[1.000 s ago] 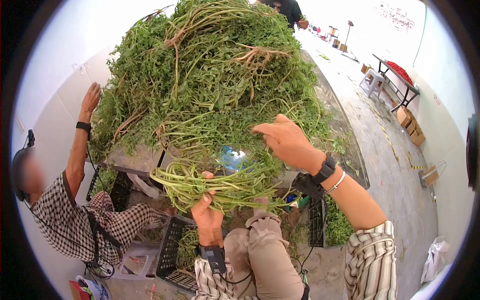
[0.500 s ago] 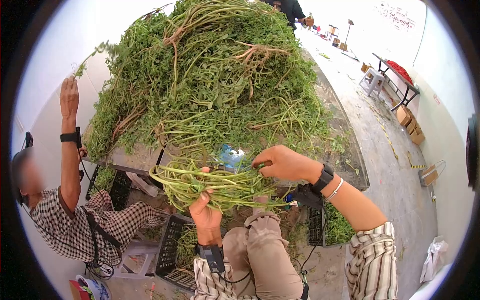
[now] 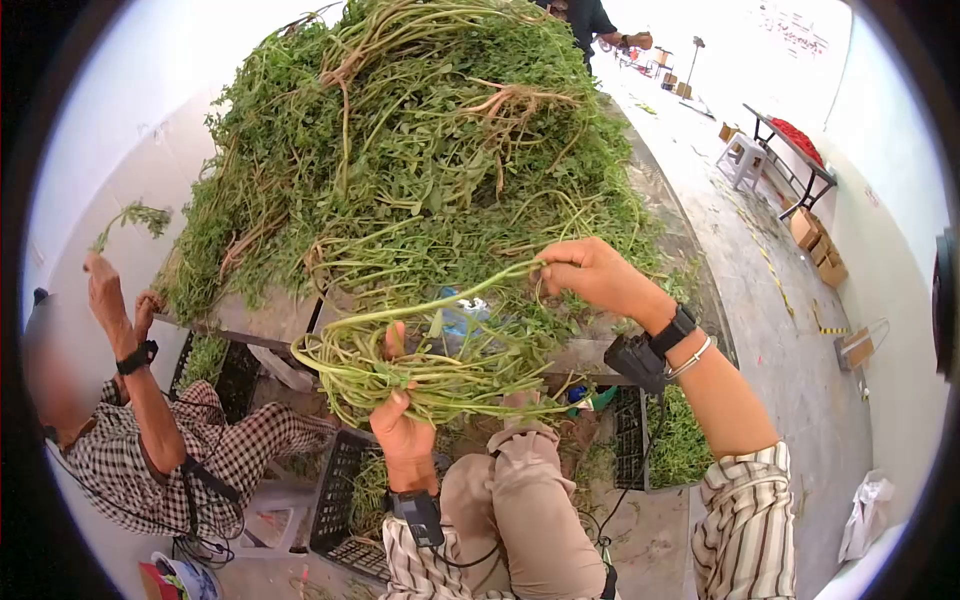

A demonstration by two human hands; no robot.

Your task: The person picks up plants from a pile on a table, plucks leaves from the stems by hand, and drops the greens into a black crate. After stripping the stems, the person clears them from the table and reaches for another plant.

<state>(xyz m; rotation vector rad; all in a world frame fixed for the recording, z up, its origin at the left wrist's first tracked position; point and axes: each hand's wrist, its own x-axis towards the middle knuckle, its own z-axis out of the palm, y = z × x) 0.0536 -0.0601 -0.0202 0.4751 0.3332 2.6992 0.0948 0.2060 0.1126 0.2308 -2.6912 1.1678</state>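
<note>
A loose bundle of long green leafy stems (image 3: 450, 385) lies across my left hand (image 3: 402, 425), whose thumb and fingers wrap round it from below. My right hand (image 3: 592, 277) is raised to the right of the bundle and pinches the end of one green stem (image 3: 440, 304). That stem runs leftward from my fingertips and curves down into the bundle's left side. Behind both hands, a big heap of the same greens (image 3: 420, 150) covers the table, with some reddish roots (image 3: 515, 100) showing on top.
Under the near table edge (image 3: 590, 355) stand black crates (image 3: 335, 500) holding greens. A co-worker in checked clothes (image 3: 120, 470) sits at the left, holding up a sprig (image 3: 135, 220). Another person (image 3: 585, 25) stands beyond the heap. A stool (image 3: 743, 160) and boxes (image 3: 818, 245) are at the right.
My right hand has moved up and slightly right, drawing a stem out straight above the bundle. My left hand keeps its hold. The co-worker's raised hand has come down and left.
</note>
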